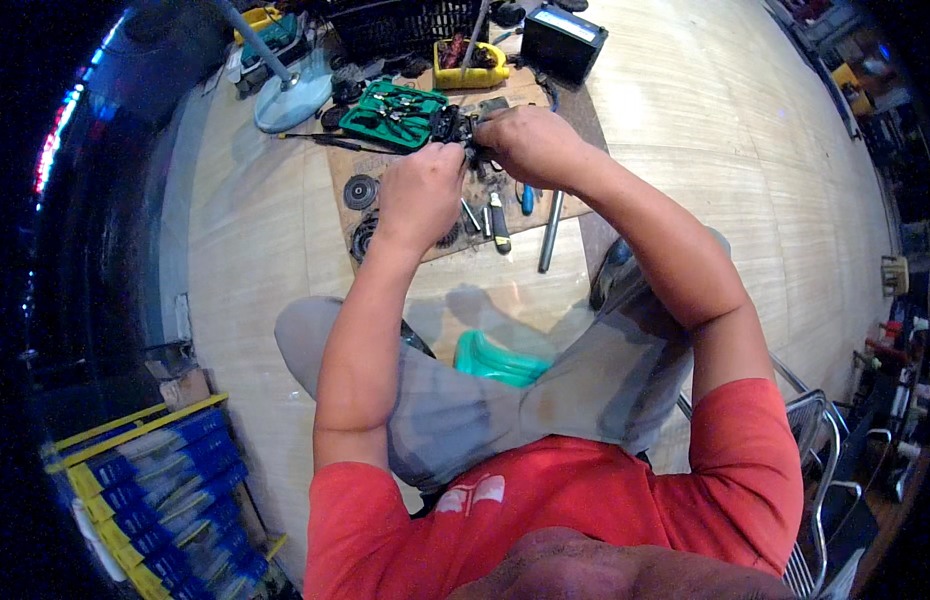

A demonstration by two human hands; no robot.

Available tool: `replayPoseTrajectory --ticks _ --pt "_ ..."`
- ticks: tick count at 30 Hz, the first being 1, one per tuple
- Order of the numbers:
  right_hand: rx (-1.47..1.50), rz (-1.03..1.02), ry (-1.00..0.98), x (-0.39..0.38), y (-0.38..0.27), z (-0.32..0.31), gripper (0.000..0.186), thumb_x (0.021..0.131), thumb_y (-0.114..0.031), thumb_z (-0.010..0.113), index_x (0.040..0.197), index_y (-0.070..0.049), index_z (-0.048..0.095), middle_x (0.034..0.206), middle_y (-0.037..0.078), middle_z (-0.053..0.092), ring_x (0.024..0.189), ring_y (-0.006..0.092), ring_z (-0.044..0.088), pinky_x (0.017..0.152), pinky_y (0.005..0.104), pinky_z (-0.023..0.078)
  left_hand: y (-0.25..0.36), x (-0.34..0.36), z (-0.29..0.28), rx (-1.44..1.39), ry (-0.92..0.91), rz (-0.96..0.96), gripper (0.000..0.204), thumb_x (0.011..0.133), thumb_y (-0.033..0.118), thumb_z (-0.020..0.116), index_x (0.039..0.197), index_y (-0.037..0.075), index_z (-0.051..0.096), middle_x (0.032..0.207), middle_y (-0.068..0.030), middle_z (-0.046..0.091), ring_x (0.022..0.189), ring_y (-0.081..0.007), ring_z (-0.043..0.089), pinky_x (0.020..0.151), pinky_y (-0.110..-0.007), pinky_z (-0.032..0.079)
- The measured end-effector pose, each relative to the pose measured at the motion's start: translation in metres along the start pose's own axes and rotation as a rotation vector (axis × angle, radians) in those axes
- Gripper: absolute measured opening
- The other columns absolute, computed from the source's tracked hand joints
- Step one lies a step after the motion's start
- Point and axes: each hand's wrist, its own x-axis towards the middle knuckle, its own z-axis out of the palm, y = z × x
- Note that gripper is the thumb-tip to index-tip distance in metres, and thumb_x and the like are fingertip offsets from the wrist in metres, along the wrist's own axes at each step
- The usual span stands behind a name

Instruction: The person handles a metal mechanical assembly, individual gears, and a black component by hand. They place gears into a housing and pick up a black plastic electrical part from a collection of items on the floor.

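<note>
My left hand (423,190) is closed, its fingers curled at the edge of a small dark mechanical part (469,133) whose kind I cannot make out. From the other side my right hand (530,142) grips the same part, fingers bent over it. Much of the part is hidden by the hands. Just beyond the left hand lies a green tool case (370,118), opened flat with hand tools inside. Nearer to me on the brown board (455,248) are a yellow-and-black handled tool (499,222), a blue-handled tool (528,199) and a metal tube (551,232).
Dark round discs (361,191) lie at the board's left side. Behind stand a cut yellow container (493,76), a black battery (562,45) and a black crate (395,30). A pole's round base (293,102) is at the far left. A green plastic piece (500,360) sits between my legs.
</note>
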Motion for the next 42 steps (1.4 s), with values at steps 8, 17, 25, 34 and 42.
replayPoseTrajectory --ticks 8,17,25,34,42 --pt "0.101 0.133 0.310 0.005 -0.019 0.011 0.016 0.082 -0.019 0.066 0.082 -0.004 0.062 0.076 0.019 0.063 0.080 0.0406 0.062 0.069 0.0497 0.049 0.000 0.006 0.010 -0.097 0.244 -0.207 0.016 0.090 0.019 0.059 0.089 0.003 0.061 0.082 -0.0198 0.065 0.077 -0.0425 0.062 0.066 -0.051 0.049" --pt "0.788 0.318 0.181 0.008 -0.007 0.019 0.031 0.082 -0.024 0.075 0.106 -0.006 0.070 0.077 0.011 0.069 0.067 0.0153 0.061 0.066 0.0326 0.050 -0.016 0.012 0.021 -1.299 0.179 -0.564 0.015 0.094 0.015 0.061 0.092 0.001 0.066 0.075 0.0031 0.061 0.062 -0.0047 0.052 0.055 -0.022 0.042" --pt "0.963 0.232 -0.001 0.004 0.005 0.002 0.030 0.083 -0.025 0.076 0.100 -0.001 0.071 0.073 -0.002 0.064 0.065 0.0081 0.055 0.060 0.0269 0.047 -0.033 0.006 0.005 -1.654 -0.122 -0.492 0.011 0.093 0.015 0.064 0.096 0.004 0.066 0.075 0.0029 0.061 0.061 -0.0052 0.052 0.056 -0.020 0.042" --pt "0.902 0.288 0.103 -0.007 0.000 -0.003 0.027 0.087 -0.018 0.074 0.108 -0.001 0.069 0.086 0.000 0.068 0.077 0.0035 0.058 0.068 0.0200 0.048 -0.020 0.008 0.010 -1.591 -0.084 -0.511 0.015 0.092 0.017 0.065 0.097 0.002 0.067 0.078 0.0009 0.065 0.067 -0.0088 0.060 0.060 -0.025 0.050" --pt "0.961 0.303 0.218 -0.003 -0.015 -0.016 0.015 0.087 -0.006 0.068 0.099 0.002 0.069 0.076 0.001 0.064 0.068 0.0079 0.057 0.061 0.0260 0.047 0.002 0.000 0.001 -0.080 0.412 0.013 0.016 0.081 0.016 0.071 0.091 0.004 0.066 0.082 -0.0147 0.067 0.074 -0.0330 0.066 0.063 -0.039 0.052"
